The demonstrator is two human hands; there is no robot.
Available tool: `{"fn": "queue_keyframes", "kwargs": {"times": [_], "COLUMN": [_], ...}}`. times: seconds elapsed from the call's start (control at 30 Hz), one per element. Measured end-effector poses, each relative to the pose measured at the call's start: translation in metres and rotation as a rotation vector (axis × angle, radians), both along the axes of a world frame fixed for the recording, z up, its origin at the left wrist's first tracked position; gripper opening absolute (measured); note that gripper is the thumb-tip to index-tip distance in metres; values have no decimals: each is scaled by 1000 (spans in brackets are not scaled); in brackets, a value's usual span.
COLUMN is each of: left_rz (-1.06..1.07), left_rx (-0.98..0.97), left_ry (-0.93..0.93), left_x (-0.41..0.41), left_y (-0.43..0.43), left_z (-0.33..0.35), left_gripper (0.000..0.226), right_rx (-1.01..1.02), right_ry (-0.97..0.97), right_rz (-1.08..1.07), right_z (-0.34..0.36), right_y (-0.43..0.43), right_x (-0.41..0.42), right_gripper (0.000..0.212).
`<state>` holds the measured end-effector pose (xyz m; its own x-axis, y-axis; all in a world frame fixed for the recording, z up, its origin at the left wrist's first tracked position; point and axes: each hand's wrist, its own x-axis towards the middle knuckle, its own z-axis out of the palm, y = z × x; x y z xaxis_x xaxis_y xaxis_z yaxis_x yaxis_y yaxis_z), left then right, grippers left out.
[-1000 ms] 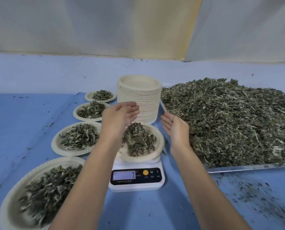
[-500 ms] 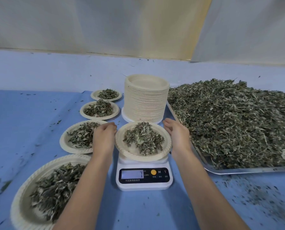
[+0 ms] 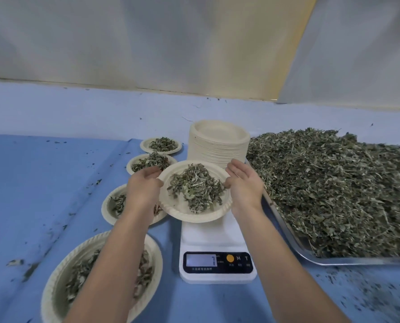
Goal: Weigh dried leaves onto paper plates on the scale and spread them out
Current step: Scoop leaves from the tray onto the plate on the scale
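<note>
A paper plate point(image 3: 182, 212) with a mound of dried leaves point(image 3: 195, 188) is held lifted above the white digital scale point(image 3: 215, 241), tilted toward me. My left hand point(image 3: 143, 186) grips its left rim with curled fingers. My right hand point(image 3: 244, 183) holds its right rim, fingers under the edge and thumb on the rim. The scale's bare platform shows below the plate and its display point(image 3: 201, 259) is lit.
A tall stack of paper plates point(image 3: 219, 142) stands behind the scale. A metal tray point(image 3: 285, 227) heaped with dried leaves point(image 3: 334, 183) fills the right. Several leaf-filled plates point(image 3: 160, 144) line the left, partly under my left arm. Leaf crumbs litter the blue cloth point(image 3: 54, 183).
My hands came down from above the plate, took its two rims, and have lifted it off the scale and a little to the left.
</note>
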<state>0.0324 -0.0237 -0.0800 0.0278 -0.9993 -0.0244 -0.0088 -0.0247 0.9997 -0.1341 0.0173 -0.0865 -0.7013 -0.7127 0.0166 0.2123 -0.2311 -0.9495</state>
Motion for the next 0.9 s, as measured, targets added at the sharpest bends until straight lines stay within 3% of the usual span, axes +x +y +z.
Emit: {"fn": "queue_keyframes", "kwargs": {"times": [0.13, 0.43, 0.63, 0.9], "left_rz": [-11, -40, 146, 479], "left_rx": [70, 249, 231, 274], "left_ry": [-81, 11, 149, 195], "left_x": [25, 84, 107, 93], "left_y": [-19, -62, -126, -244], "left_z": [10, 28, 16, -29], "left_gripper": [35, 13, 16, 14], "right_rx": [-28, 5, 149, 233], "right_ry": [-77, -127, 62, 179], "right_rz": [-49, -109, 32, 113], "right_z": [7, 15, 22, 18], "right_y": [-28, -102, -151, -209], "right_x": [23, 81, 98, 87], "right_gripper": [54, 47, 34, 25]}}
